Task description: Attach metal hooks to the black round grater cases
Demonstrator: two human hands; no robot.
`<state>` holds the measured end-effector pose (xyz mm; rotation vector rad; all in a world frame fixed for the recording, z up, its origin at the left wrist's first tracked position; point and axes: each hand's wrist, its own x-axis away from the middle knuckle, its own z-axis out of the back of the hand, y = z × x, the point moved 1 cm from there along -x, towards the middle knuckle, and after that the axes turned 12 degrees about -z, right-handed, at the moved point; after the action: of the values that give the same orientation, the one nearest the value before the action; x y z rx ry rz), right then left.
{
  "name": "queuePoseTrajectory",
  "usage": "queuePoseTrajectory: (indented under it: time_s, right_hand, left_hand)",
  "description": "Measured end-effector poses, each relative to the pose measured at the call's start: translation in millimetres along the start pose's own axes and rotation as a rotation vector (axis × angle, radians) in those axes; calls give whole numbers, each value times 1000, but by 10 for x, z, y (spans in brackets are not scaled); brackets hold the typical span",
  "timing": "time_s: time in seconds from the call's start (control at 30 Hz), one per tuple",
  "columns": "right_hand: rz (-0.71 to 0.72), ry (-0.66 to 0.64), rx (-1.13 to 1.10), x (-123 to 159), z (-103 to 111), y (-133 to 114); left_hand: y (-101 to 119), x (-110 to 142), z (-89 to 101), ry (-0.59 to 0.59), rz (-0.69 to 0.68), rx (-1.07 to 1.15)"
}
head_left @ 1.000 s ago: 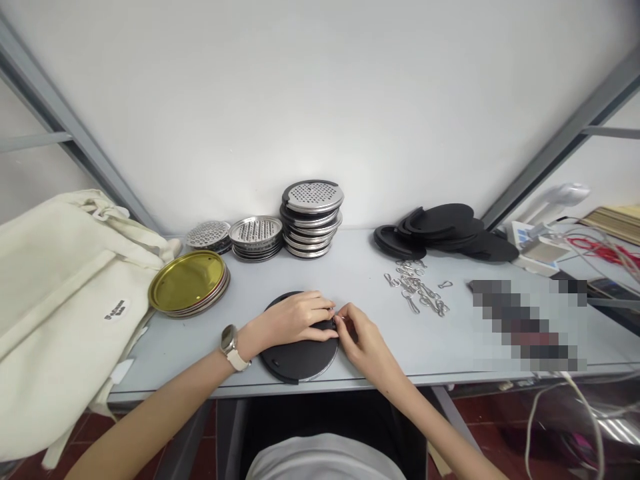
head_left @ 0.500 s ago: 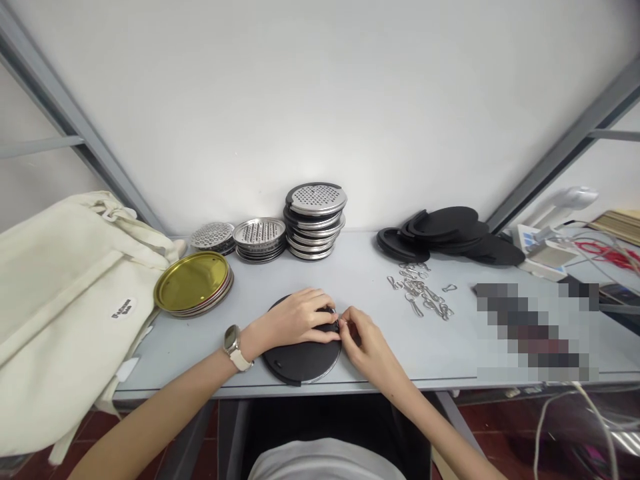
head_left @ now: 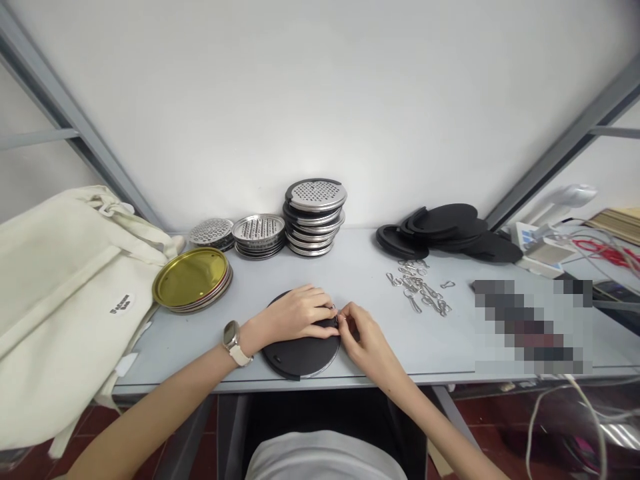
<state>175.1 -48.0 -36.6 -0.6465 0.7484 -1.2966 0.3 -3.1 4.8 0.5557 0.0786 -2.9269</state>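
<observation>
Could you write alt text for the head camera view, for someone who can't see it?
Two bare hands, left and right, work at the edge of a round black disc on a pale grey table, near stacked round metal graters and small silver metal clips.

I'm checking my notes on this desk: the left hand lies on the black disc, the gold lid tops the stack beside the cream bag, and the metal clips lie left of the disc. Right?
Not quite: the head view shows the metal clips lying to the right of the black disc. The rest stands.
</observation>
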Motion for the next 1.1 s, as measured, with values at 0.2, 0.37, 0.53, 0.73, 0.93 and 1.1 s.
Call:
queuePoseTrajectory:
  time_s: [0.2, 0.37, 0.53, 0.73, 0.93, 1.1]
  right_hand:
    - [2, 2, 1, 5, 3, -3]
    - [-1, -4, 5, 6, 6, -13]
    - [3, -6, 5, 8, 10, -16]
    - [-4, -10, 0, 6, 6, -11]
    - [-3, -18, -12, 2, -8, -6]
    - [-12, -19, -10, 7, -6, 0]
  left_hand:
    - [5, -5, 0, -32, -25, -35]
    - [11, 7, 0, -66, -23, -44]
    - [16, 9, 5, -63, -22, -49]
    - [19, 1, 17, -39, -21, -36]
    - [20, 1, 18, -36, -19, -20]
    - [14, 2, 14, -37, -25, -19]
